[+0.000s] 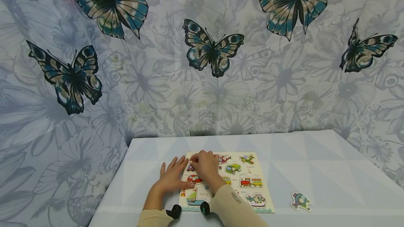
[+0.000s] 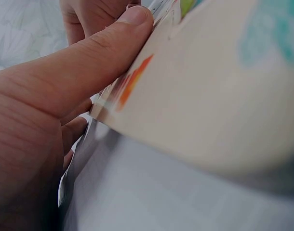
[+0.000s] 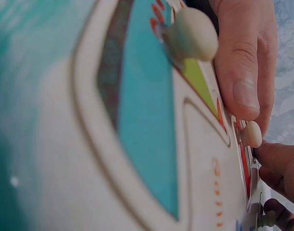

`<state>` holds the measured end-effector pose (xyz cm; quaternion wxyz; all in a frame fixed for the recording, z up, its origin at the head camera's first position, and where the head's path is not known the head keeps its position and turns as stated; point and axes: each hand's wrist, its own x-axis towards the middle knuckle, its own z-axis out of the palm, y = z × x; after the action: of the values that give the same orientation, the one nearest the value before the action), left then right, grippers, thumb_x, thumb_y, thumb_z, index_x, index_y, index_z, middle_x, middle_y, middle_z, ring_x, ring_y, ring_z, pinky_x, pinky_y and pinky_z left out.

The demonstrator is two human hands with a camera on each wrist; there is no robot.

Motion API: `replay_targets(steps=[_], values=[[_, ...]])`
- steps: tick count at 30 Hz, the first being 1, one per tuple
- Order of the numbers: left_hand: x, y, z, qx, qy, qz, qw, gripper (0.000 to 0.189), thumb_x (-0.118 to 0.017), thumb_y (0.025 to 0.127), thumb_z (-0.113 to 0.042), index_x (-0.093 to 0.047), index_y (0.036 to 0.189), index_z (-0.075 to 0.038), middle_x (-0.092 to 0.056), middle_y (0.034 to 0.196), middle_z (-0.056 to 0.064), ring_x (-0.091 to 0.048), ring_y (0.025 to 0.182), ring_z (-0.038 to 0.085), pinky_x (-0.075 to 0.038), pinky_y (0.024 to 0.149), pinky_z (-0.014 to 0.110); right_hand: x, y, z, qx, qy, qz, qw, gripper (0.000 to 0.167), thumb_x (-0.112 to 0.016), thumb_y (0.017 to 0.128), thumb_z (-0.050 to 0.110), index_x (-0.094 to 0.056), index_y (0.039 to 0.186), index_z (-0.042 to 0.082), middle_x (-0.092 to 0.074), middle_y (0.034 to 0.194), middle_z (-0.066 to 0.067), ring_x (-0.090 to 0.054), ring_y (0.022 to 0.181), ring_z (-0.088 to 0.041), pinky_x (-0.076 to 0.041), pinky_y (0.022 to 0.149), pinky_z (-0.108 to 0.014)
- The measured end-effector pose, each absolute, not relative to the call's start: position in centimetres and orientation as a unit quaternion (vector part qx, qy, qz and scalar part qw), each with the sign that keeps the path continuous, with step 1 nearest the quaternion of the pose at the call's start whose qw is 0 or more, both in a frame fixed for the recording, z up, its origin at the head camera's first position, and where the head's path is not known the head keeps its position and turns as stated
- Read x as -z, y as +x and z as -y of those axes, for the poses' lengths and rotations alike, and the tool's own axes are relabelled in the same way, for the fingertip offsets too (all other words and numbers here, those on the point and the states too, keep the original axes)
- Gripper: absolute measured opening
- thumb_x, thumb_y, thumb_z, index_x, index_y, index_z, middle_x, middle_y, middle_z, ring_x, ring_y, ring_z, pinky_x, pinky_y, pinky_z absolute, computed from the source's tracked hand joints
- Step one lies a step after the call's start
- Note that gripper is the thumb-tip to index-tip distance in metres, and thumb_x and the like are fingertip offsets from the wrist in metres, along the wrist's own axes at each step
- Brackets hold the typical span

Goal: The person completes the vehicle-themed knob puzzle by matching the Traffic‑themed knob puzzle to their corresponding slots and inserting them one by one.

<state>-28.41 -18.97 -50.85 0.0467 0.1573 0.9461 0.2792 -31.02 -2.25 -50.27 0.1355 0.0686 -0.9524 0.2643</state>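
A wooden knob puzzle board (image 1: pixel 268 202) with vehicle pictures lies on the table. My left hand (image 1: pixel 172 178) rests along its left edge with fingers spread, the thumb (image 2: pixel 108 48) lying over the board by the red car piece (image 1: pixel 194 179). At the board's upper left, my right hand (image 1: pixel 206 167) pinches a purple puzzle piece (image 1: pixel 190 168), largely hidden by the fingers. Its fingers (image 3: pixel 282 159) also show beyond the red car's knob (image 3: pixel 253 134) in the right wrist view. The sailboat piece (image 3: pixel 147 106) fills much of that view.
A loose blue-and-purple puzzle piece (image 1: pixel 300 201) lies on the table right of the board. Train (image 1: pixel 250 182), ship (image 1: pixel 256 200), green truck (image 1: pixel 233 168) and plane pieces (image 1: pixel 247 159) sit in the board. A butterfly-print curtain (image 1: pixel 202 104) hangs behind the table (image 1: pixel 331 171).
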Motion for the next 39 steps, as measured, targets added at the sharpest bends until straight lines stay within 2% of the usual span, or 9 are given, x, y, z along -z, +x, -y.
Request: replay_targets(steps=[15,24,36,39], values=[[50.8,-28.3,18.9,-0.273,0.153,-0.948,0.048,0.105,-0.08,0.071,-0.062,-0.038,0.155,-0.017,-0.029,0.166,0.006,-0.014,0.155,0.038,0.006,0.116,0.073,50.2,-31.0,2.3,-0.265,0.068,0.953,0.129,0.007,-0.079,0.085,0.034,-0.08,0.088,0.027,-0.057,0.074,0.012,-0.047,0.076,-0.013,-0.032,0.074,-0.038],[50.7,-28.4,18.8,-0.274,0.153,-0.948,0.053,0.105,-0.08,0.071,-0.062,-0.038,0.156,-0.017,-0.028,0.166,0.005,-0.013,0.156,0.037,0.007,0.117,0.072,50.2,-30.9,2.2,-0.257,0.071,0.955,0.129,0.012,-0.079,0.085,0.032,-0.081,0.095,0.026,-0.058,0.074,0.012,-0.047,0.076,-0.013,-0.032,0.073,-0.036],[50.7,-28.3,18.9,-0.276,0.155,-0.947,0.052,0.104,-0.08,0.071,-0.061,-0.039,0.155,-0.016,-0.028,0.166,0.005,-0.013,0.156,0.037,0.006,0.117,0.072,49.8,-30.8,1.6,-0.264,0.095,0.954,0.108,0.018,-0.078,0.084,0.028,-0.08,0.102,0.026,-0.061,0.081,0.01,-0.048,0.08,-0.014,-0.034,0.076,-0.04],[50.7,-28.2,19.0,-0.278,0.155,-0.946,0.052,0.103,-0.08,0.072,-0.061,-0.038,0.155,-0.016,-0.028,0.166,0.006,-0.013,0.156,0.038,0.008,0.117,0.071,49.6,-30.6,1.1,-0.282,0.101,0.947,0.118,0.019,-0.078,0.084,0.026,-0.08,0.103,0.025,-0.065,0.084,0.008,-0.051,0.08,-0.015,-0.036,0.075,-0.041]])
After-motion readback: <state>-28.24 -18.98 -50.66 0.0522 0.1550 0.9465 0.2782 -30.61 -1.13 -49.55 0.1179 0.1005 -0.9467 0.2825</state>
